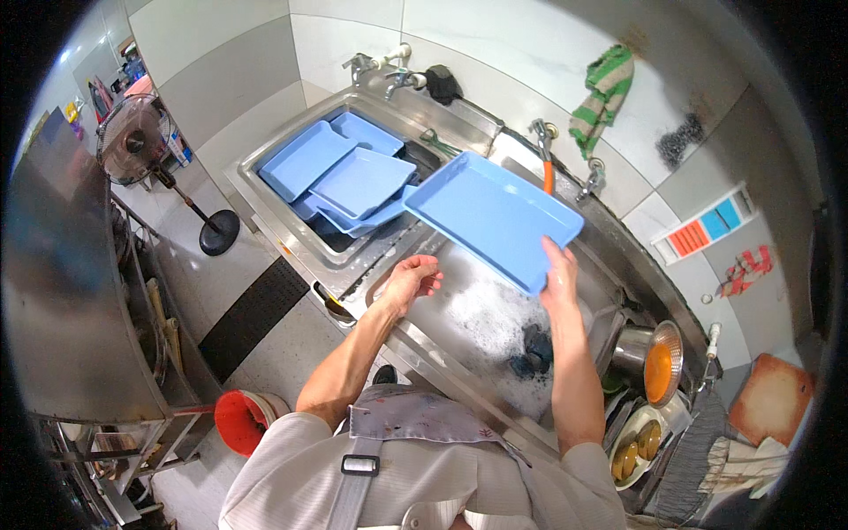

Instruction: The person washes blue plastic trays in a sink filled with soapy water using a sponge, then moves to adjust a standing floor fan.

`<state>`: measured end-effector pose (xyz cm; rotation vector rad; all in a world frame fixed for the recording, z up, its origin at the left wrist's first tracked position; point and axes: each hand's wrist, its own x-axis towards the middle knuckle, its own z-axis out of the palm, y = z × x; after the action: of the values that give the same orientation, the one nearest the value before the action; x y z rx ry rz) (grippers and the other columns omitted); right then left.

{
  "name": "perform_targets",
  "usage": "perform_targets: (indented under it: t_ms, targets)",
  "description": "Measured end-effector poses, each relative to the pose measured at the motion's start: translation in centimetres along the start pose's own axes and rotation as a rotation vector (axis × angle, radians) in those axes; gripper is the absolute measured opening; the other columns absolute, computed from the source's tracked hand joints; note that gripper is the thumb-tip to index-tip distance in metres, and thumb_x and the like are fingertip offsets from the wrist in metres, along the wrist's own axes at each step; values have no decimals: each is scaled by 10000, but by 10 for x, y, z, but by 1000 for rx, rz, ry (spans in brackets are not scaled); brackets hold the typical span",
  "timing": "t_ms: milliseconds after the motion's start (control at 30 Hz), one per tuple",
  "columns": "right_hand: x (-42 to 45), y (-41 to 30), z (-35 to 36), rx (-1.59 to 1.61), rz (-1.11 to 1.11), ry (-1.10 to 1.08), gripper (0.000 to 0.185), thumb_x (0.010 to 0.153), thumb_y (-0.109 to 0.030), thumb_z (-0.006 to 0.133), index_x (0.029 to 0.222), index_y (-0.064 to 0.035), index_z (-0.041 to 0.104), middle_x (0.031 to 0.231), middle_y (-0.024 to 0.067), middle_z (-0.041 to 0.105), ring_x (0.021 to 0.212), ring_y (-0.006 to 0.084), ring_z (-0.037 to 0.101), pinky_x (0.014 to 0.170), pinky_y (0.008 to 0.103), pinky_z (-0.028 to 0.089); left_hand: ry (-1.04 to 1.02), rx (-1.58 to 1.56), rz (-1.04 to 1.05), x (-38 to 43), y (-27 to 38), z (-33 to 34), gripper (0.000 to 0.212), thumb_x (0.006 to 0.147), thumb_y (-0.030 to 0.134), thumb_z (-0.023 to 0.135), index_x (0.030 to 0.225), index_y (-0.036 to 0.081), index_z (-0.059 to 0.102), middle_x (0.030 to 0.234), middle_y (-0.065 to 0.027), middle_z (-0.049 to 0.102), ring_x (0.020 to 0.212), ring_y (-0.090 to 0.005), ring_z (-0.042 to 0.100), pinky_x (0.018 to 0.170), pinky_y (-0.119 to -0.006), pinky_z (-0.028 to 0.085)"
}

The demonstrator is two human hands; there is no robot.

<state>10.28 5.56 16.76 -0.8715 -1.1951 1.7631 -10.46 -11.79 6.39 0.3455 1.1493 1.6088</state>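
Observation:
My right hand (560,273) grips a blue rectangular plastic tray (497,215) by its right-hand corner, above the soapy basin of a steel sink. Over the sink's near edge, my left hand (416,281) holds nothing, its fingers loosely curled and apart. Several more blue trays (363,180) lie overlapping in the left basin. White suds (490,311) float below my hands, with a dark cloth-like item (533,351) in them.
Taps (401,81) and an orange hose (548,175) line the back wall. A steel pot (633,351) and an oval dish (639,447) stand at right. On the floor are a red bucket (244,424) and a pedestal fan (220,232).

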Motion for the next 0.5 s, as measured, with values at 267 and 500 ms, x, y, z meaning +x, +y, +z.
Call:
perform_targets:
  t_ms: [267, 500]
  targets:
    - [16, 25, 103, -14, 100, -86, 381, 908, -269, 629, 1179, -10, 559, 1059, 113, 640, 890, 211, 659, 650, 391, 583, -116, 76, -13, -37, 48, -51, 217, 929, 164, 617, 1109, 43, 615, 916, -85, 690, 703, -135, 633, 579, -252, 488]
    - [10, 70, 184, -124, 126, -289, 377, 907, -301, 629, 1135, -6, 573, 930, 105, 662, 667, 185, 661, 500, 314, 560, -99, -245, 2, -47, 93, -54, 596, 959, 522, 489, 1224, -11, 507, 974, -183, 672, 664, -207, 658, 490, -262, 513]
